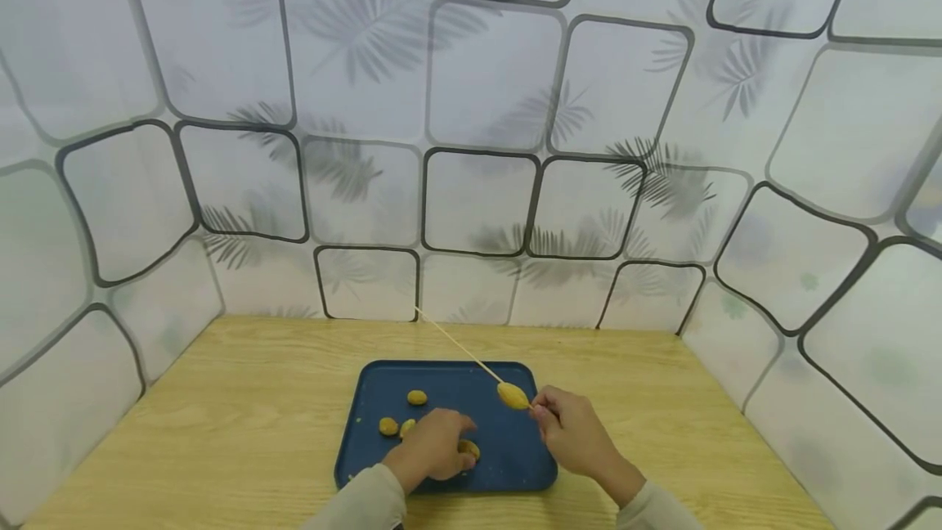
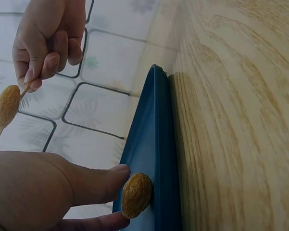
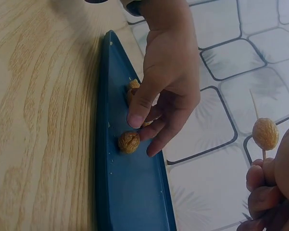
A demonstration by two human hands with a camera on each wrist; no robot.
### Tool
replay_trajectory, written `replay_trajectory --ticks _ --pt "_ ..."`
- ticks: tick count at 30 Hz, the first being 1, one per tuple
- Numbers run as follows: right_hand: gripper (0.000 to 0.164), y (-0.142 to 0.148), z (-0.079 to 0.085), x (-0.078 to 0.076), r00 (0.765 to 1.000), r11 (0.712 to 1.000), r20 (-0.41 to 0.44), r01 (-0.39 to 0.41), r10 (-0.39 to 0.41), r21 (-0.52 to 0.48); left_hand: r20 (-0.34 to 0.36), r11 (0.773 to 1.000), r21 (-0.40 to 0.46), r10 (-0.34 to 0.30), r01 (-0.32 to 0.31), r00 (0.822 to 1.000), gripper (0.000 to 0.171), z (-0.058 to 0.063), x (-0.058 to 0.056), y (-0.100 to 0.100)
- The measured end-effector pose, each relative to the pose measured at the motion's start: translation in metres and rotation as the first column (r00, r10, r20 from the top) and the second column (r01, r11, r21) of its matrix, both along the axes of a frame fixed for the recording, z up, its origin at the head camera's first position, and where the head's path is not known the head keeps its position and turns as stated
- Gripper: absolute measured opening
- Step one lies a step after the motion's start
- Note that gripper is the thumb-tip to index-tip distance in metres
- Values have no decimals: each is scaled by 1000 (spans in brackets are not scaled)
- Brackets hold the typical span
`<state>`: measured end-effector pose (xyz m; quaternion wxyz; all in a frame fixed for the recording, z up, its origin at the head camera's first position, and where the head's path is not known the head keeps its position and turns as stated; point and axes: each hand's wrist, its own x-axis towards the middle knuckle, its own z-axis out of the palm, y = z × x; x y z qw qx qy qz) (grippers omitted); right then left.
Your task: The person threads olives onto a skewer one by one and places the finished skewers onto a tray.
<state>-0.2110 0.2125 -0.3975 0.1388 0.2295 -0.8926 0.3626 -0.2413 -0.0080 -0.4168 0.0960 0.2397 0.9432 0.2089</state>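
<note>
My right hand (image 1: 577, 432) pinches a thin wooden skewer (image 1: 459, 346) near its lower end. A wrinkled, golden-brown oval food piece (image 1: 513, 396) is threaded on the skewer just past the fingertips. Over the blue tray (image 1: 508, 464), my left hand (image 1: 434, 444) reaches down with thumb and fingers spread. Close to those fingertips lies another wrinkled food piece (image 2: 137, 195), resting on the tray. In the left wrist view it sits just beyond the thumb and finger, not pinched between them.
More food pieces lie on the tray's left part, one (image 1: 417, 397) towards the back and another (image 1: 388, 427) left of my hand. Small crumbs dot the tray. It stands on a wooden table (image 1: 243, 415), with a patterned curtain (image 1: 478, 211) behind and at both sides.
</note>
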Motion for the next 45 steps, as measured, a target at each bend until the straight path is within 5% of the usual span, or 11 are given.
replay_trajectory --ticks 10,19,23,27,31,39,42,45 --pt "21 0 2 0 1000 1000 19 0 0 -8 -68 995 -73 -66 61 996 20 1 2 -1" --pt "21 0 -3 -2 1000 1000 12 -1 1 -21 -106 996 -78 -40 32 994 19 -6 1 -3" --pt "21 -1 -5 0 1000 1000 25 6 -6 -20 -97 999 -34 -13 9 995 16 -11 -1 -9" --pt "21 -2 -3 3 1000 1000 26 7 -7 -19 -55 993 120 3 4 998 14 -9 -4 -19" --pt "22 -2 2 6 1000 1000 5 10 -9 -29 -13 957 289 25 -20 1000 11 -3 -8 -30" --pt "22 1 3 8 999 1000 33 20 -20 -20 11 869 489 82 -77 997 15 6 -11 -46" --pt "22 1 3 9 999 1000 44 19 -18 -21 55 817 565 101 -115 993 20 11 -9 -50" --pt "22 0 4 11 999 1000 48 12 -10 -27 138 736 654 109 -174 984 28 16 -7 -54"
